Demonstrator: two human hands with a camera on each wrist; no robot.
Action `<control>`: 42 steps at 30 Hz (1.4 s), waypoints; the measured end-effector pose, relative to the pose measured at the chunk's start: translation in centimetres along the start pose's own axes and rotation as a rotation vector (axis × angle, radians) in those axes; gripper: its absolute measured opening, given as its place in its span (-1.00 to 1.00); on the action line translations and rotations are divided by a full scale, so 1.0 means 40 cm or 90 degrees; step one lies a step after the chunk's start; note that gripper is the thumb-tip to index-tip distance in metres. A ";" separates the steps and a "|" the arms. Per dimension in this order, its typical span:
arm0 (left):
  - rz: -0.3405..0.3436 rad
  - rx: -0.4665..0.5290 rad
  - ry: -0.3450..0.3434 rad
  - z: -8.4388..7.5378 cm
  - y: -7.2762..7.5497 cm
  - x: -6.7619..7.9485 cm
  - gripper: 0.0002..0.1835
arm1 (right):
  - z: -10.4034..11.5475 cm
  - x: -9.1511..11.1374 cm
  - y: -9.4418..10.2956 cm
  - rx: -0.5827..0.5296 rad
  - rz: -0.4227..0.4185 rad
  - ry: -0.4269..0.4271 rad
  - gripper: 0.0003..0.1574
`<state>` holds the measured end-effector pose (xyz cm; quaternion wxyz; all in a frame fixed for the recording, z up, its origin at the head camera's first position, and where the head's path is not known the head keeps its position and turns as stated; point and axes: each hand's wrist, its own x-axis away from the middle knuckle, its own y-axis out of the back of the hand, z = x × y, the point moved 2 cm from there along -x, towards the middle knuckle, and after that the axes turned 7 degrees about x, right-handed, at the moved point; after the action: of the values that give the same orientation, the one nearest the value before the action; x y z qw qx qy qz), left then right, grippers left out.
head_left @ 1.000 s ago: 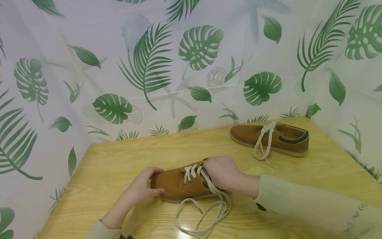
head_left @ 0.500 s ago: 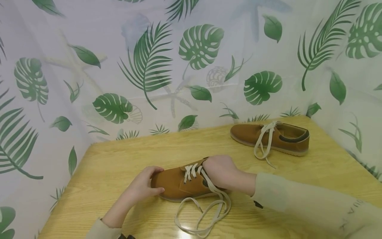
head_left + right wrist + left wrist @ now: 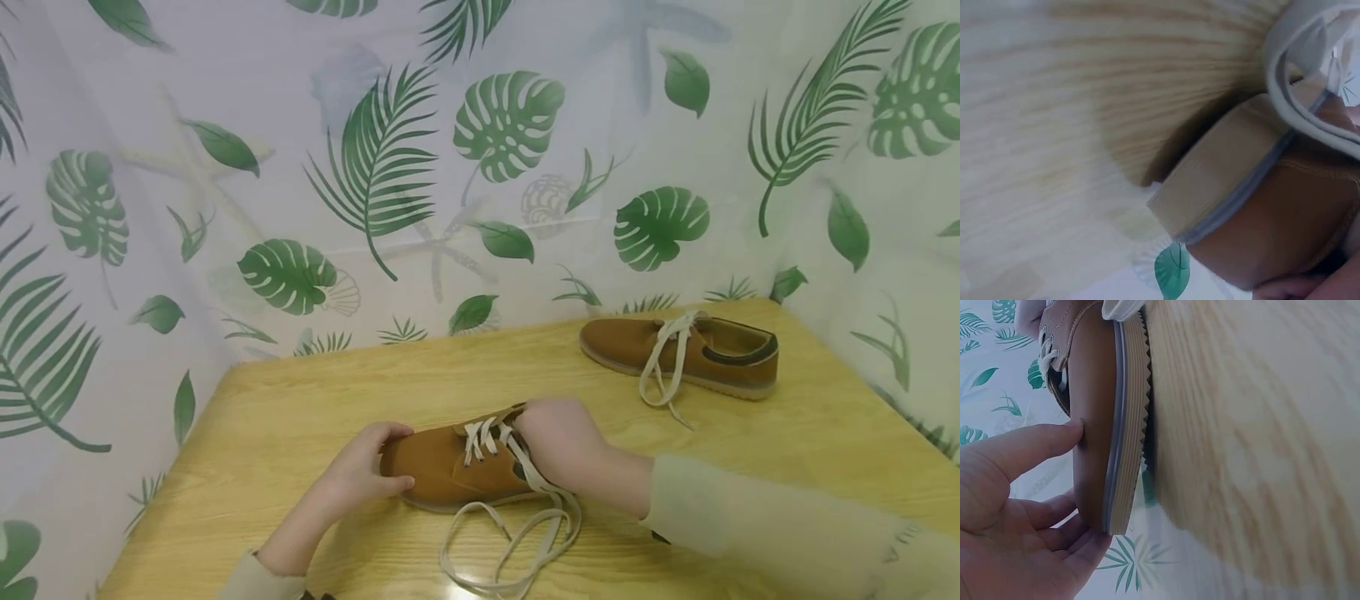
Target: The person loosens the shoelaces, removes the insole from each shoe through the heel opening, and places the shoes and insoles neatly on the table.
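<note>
A brown lace-up shoe (image 3: 431,467) lies on the table, its toe pointing left. My left hand (image 3: 360,475) holds the toe, thumb on the near side and fingers around the far side. In the left wrist view, the thumb (image 3: 1054,440) presses the brown upper above the ridged sole (image 3: 1129,419). My right hand (image 3: 562,442) grips the shoe at its opening, with most of its fingertips hidden. Fingers (image 3: 1291,287) show at the collar by the heel in the right wrist view. Loose cream laces (image 3: 457,567) trail from the eyelets onto the wood in front.
Behind and to the right stands a matching brown shoe (image 3: 630,343), its laces hanging over the near side. The wooden table (image 3: 315,392) ends at a white leaf-print cloth (image 3: 420,308) along the back and sides.
The head view has tilted up slightly, so the scene sits a little lower. Both hands keep their hold, and the shoe stays where it was.
</note>
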<state>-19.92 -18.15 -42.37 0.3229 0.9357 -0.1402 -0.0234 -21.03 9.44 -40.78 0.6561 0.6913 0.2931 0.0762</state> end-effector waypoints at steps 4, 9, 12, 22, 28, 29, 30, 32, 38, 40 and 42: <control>-0.001 0.005 0.011 0.000 -0.001 -0.001 -0.35 | -0.011 -0.003 0.003 -0.058 0.061 -0.018 -0.38; 0.002 0.002 0.007 -0.005 -0.001 -0.001 -0.34 | -0.016 -0.009 0.010 -0.096 0.101 -0.036 -0.24; 0.001 0.001 0.006 -0.006 -0.001 0.000 -0.34 | -0.011 -0.007 0.015 -0.089 0.091 -0.038 -0.32; -0.002 -0.002 0.005 0.001 -0.007 -0.003 -0.36 | 0.001 -0.006 -0.001 -0.035 0.093 -0.031 -0.79; -0.001 -0.010 0.004 0.000 -0.002 -0.004 -0.34 | -0.002 -0.012 0.003 -0.068 0.120 -0.040 -0.86; 0.000 -0.011 0.003 0.000 -0.001 -0.004 -0.34 | -0.003 -0.013 0.004 -0.075 0.124 -0.041 -0.85; 0.001 -0.011 0.001 -0.001 0.000 -0.003 -0.33 | -0.004 -0.015 0.005 -0.081 0.126 -0.040 -0.85; 0.004 -0.011 -0.001 -0.002 0.001 -0.002 -0.33 | -0.006 -0.017 0.008 -0.088 0.130 -0.039 -0.82; 0.011 0.001 -0.003 -0.002 0.002 0.000 -0.33 | -0.017 -0.020 0.013 -0.123 0.131 -0.038 -0.55; 0.013 0.000 -0.006 -0.002 0.002 0.001 -0.33 | -0.020 -0.021 0.014 -0.136 0.135 -0.037 -0.46; 0.013 -0.003 -0.009 0.000 0.004 0.001 -0.33 | -0.023 -0.022 0.012 -0.138 0.132 -0.034 -0.43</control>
<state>-19.92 -18.27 -42.28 0.3242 0.9334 -0.1518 -0.0268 -22.04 9.82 -39.95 0.7232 0.6446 0.1925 0.1560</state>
